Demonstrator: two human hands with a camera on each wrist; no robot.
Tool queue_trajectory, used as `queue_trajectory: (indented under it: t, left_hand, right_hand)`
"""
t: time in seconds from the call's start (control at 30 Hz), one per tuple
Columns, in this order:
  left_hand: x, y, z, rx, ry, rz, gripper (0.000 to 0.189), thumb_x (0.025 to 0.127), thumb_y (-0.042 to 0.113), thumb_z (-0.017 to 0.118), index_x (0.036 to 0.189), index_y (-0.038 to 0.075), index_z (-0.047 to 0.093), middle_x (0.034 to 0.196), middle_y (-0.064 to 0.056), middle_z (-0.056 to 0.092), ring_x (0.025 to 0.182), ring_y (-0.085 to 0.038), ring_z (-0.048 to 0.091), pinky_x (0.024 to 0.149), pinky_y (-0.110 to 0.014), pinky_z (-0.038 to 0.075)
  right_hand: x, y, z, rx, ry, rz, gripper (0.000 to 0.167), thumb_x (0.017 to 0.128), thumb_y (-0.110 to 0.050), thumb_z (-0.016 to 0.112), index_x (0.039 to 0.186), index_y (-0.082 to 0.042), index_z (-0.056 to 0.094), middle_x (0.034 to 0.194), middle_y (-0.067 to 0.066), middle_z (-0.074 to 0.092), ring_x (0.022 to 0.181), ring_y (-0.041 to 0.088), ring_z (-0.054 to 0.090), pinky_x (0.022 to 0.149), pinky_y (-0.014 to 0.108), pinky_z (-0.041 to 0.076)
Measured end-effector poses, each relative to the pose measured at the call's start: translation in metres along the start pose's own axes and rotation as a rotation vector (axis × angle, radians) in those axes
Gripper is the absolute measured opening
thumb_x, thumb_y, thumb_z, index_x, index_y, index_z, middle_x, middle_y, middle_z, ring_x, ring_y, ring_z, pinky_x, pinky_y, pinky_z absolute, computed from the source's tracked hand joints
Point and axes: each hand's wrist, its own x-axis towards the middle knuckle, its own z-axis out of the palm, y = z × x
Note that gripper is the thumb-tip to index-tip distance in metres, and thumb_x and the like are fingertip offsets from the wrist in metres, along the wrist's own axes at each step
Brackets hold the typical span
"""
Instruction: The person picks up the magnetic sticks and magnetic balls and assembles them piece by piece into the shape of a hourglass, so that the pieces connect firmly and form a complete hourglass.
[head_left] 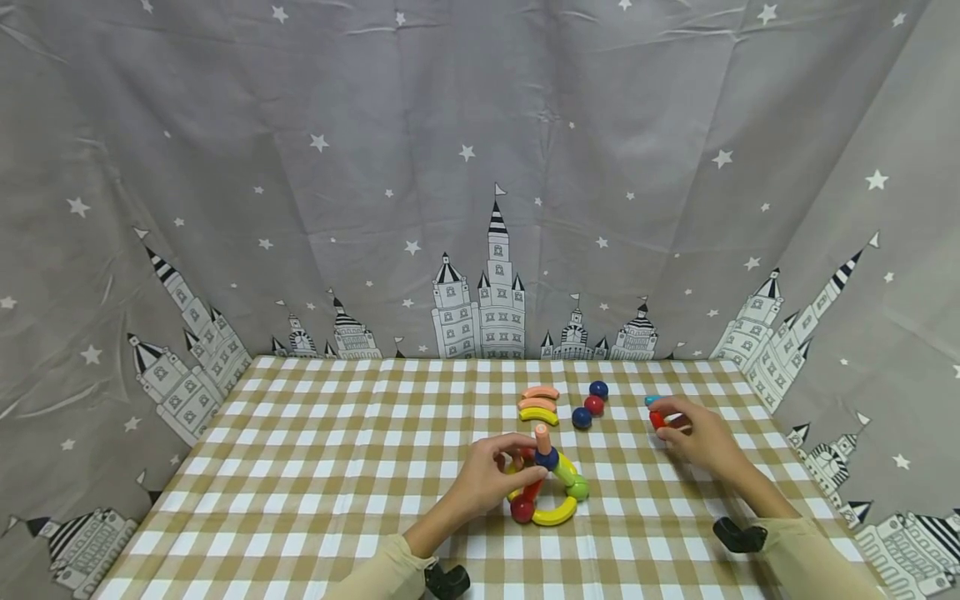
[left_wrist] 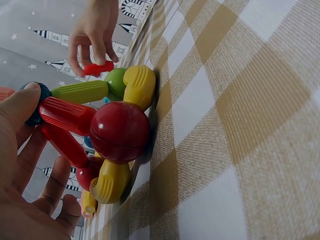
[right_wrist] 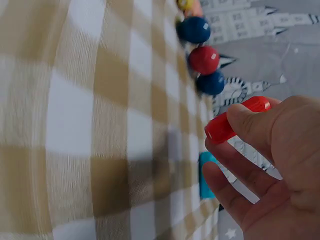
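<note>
My left hand [head_left: 487, 477] holds a toy building frame of rods and balls at its top, thumb on the dark blue ball [left_wrist: 44, 112]. A peach rod [head_left: 542, 438] stands up from that ball. Red rods [left_wrist: 67, 116] and a light green rod [left_wrist: 80, 92] slope down to red balls [left_wrist: 120, 131] and a green ball [head_left: 577, 488]. Curved yellow rods [head_left: 553, 512] join the base balls on the cloth. Over at the right, my right hand [head_left: 701, 437] pinches a short red rod [right_wrist: 220, 130] between thumb and fingers, near a teal rod [right_wrist: 206, 176] on the cloth.
Behind the frame lie two curved peach rods [head_left: 540, 392] and a curved yellow rod [head_left: 538, 415]. Beside them sit blue balls [head_left: 582, 417] and a red ball [head_left: 594, 405]. A checked tablecloth [head_left: 300, 467] covers the table, with a grey curtain [head_left: 375, 208] behind it.
</note>
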Motion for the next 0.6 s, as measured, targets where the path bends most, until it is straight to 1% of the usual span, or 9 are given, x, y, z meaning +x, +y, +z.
queue_trajectory:
  t: [0.13,0.27,0.37,0.47,0.6]
  left_hand:
    - [0.0,0.0,0.0,0.0,0.004,0.015,0.028,0.09,0.032,0.081,0.116,0.024,0.076,0.096,0.003,0.074,0.082,-0.029,0.063,0.065,-0.024,0.041]
    - [0.0,-0.002,0.001,-0.003,0.007,0.021,0.027,0.09,0.031,0.081,0.115,0.023,0.076,0.096,0.002,0.074,0.081,-0.029,0.062,0.064,-0.024,0.042]
    - [0.0,-0.002,0.001,-0.01,0.005,0.018,0.026,0.09,0.03,0.081,0.115,0.024,0.076,0.096,0.001,0.074,0.081,-0.03,0.062,0.064,-0.024,0.041]
    - [0.0,-0.002,0.0,-0.018,0.002,0.014,0.025,0.091,0.03,0.081,0.115,0.024,0.076,0.096,0.001,0.074,0.081,-0.03,0.062,0.064,-0.024,0.041]
    - [0.0,-0.002,0.0,-0.016,0.002,0.011,0.026,0.09,0.03,0.081,0.115,0.024,0.076,0.096,0.001,0.074,0.082,-0.031,0.062,0.064,-0.024,0.041]
  right_hand:
    - [-0.005,-0.014,-0.001,0.042,0.024,-0.021,0.034,0.085,0.002,0.08,0.116,-0.005,0.068,0.105,0.01,0.073,0.091,0.027,0.073,0.076,0.03,0.058]
    - [-0.008,-0.032,0.0,0.09,0.052,-0.009,0.033,0.085,0.002,0.081,0.115,-0.006,0.068,0.104,0.008,0.073,0.09,0.024,0.073,0.076,0.024,0.057]
    - [-0.01,-0.048,0.002,0.146,0.063,0.008,0.035,0.085,0.001,0.081,0.116,-0.004,0.067,0.105,0.01,0.073,0.091,0.023,0.073,0.077,0.022,0.056]
    - [-0.011,-0.063,0.005,0.203,0.06,0.016,0.036,0.086,-0.002,0.081,0.119,-0.004,0.066,0.106,0.011,0.073,0.091,0.022,0.073,0.078,0.021,0.056]
    - [-0.012,-0.08,0.013,0.284,0.085,-0.026,0.035,0.086,-0.002,0.081,0.118,-0.006,0.066,0.106,0.01,0.074,0.091,0.018,0.072,0.079,0.022,0.057]
